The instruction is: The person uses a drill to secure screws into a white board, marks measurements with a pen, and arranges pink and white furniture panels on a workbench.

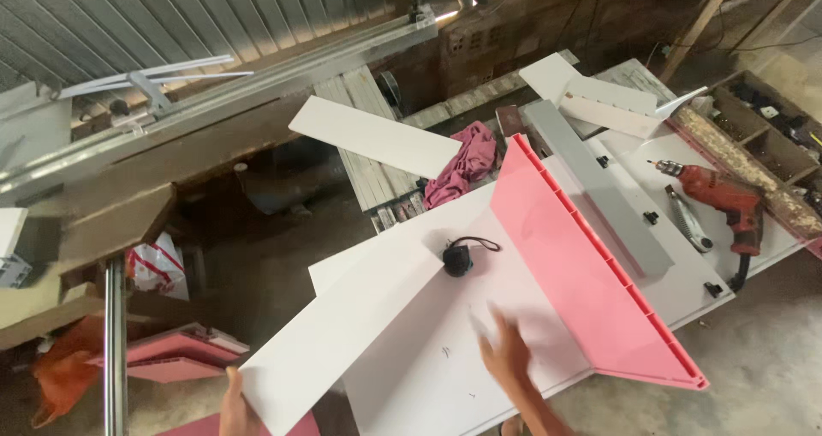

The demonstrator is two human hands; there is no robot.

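Here the left hand [235, 406] grasps the long white panel's [342, 329] near end. The right hand [507, 355], fingers spread and released, hovers blurred over the white counter [428, 376]. A pink panel [582, 273] stands alongside.

Red power drill [726, 203] lying at worktop [428, 376] right end. Pink panel [582, 273] across middle. Black tape measure [458, 258] beside it. Magenta cloth [465, 164] behind. Grey strip [599, 188] alongside.

A carpentry workshop: red power drill [723, 203] and cut panels on a white tabletop [428, 359], corrugated metal wall [171, 17] behind.
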